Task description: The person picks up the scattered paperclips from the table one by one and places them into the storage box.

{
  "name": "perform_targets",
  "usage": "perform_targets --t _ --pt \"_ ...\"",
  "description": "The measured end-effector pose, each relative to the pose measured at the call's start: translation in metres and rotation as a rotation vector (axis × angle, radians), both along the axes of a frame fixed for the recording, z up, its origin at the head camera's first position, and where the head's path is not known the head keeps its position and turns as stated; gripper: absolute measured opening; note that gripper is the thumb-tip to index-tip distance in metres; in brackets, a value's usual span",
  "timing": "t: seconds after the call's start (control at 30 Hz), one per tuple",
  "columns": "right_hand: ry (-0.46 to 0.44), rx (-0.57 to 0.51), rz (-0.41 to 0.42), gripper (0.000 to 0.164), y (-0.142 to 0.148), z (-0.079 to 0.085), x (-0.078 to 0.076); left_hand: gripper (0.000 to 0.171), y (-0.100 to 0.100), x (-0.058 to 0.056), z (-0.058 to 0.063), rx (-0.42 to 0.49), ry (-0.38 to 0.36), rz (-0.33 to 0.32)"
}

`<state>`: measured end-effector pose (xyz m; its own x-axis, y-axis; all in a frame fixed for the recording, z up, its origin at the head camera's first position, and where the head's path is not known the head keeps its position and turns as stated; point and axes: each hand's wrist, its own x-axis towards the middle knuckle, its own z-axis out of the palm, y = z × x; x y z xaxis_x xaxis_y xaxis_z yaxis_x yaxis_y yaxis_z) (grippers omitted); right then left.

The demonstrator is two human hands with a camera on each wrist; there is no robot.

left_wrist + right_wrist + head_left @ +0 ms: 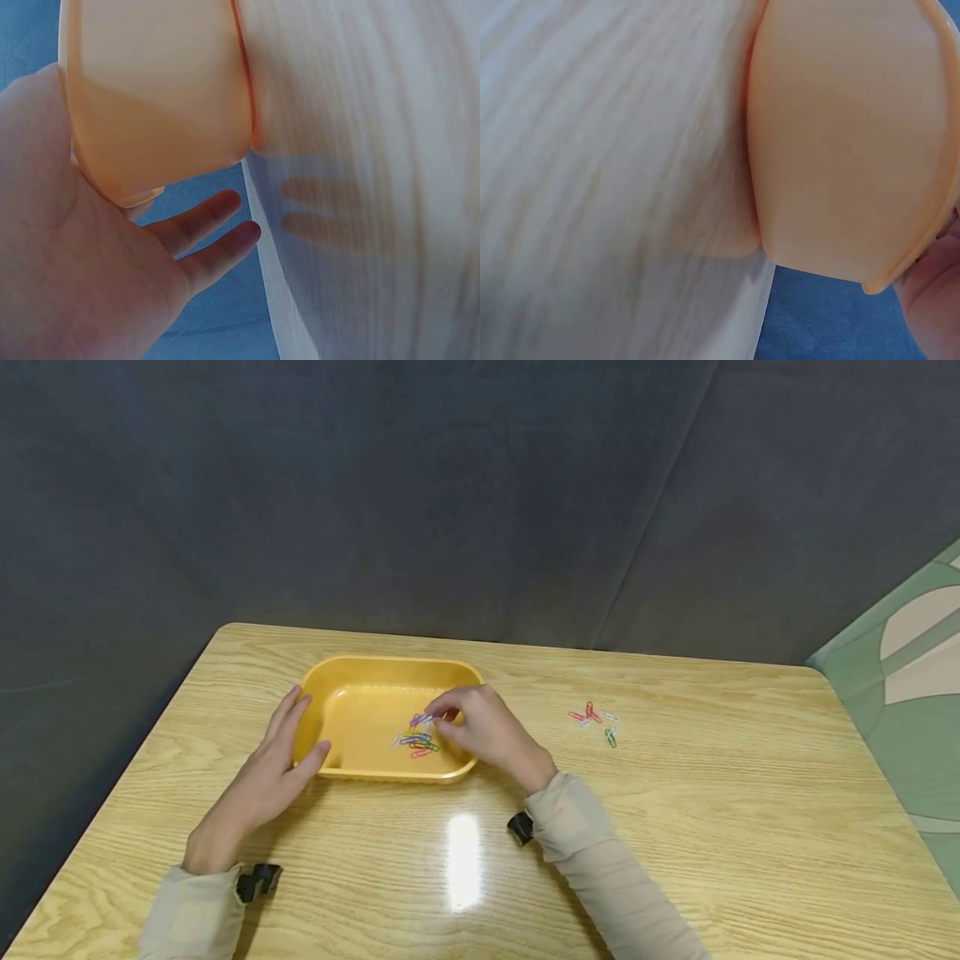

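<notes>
A yellow plastic tray (375, 774) stands on the table, with several coloured paper clips (417, 742) lying together on its floor, right of the middle. My left hand (266, 777) rests against the tray's left end, its fingers spread along the outside and its thumb at the near rim. Reaching over the right end, my right hand (487, 727) pinches a bluish paper clip (437, 717) low above the others; the fingertips partly hide it. In the right wrist view the tray wall (847, 142) blocks the fingertips, and only part of the right hand (937, 300) shows.
To the right of the tray, a loose group of red and white paper clips (590, 713) lies on the wood-grain table (712, 793), with green ones (611, 738) close by. A dark partition (450, 502) stands behind the table's back edge. A green patterned surface (915, 693) is at far right.
</notes>
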<state>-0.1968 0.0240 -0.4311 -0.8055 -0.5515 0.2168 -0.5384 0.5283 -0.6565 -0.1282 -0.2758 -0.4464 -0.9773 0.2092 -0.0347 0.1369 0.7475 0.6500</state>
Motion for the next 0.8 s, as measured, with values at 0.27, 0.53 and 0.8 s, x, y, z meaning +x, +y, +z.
perform_targets --t 0.27,0.53,0.8 --pt "0.036 0.071 -0.012 0.014 -0.0064 -0.0047 0.0024 0.077 -0.0006 0.0009 0.0021 0.016 -0.001 0.005" --pt "0.089 0.120 -0.033 0.013 -0.0081 -0.0091 0.0047 0.077 -0.0007 0.0011 -0.0016 0.007 -0.002 0.009" --pt "0.109 0.144 -0.032 0.013 -0.0082 -0.0100 0.0061 0.076 0.0003 0.0011 -0.0003 0.005 0.013 0.003"
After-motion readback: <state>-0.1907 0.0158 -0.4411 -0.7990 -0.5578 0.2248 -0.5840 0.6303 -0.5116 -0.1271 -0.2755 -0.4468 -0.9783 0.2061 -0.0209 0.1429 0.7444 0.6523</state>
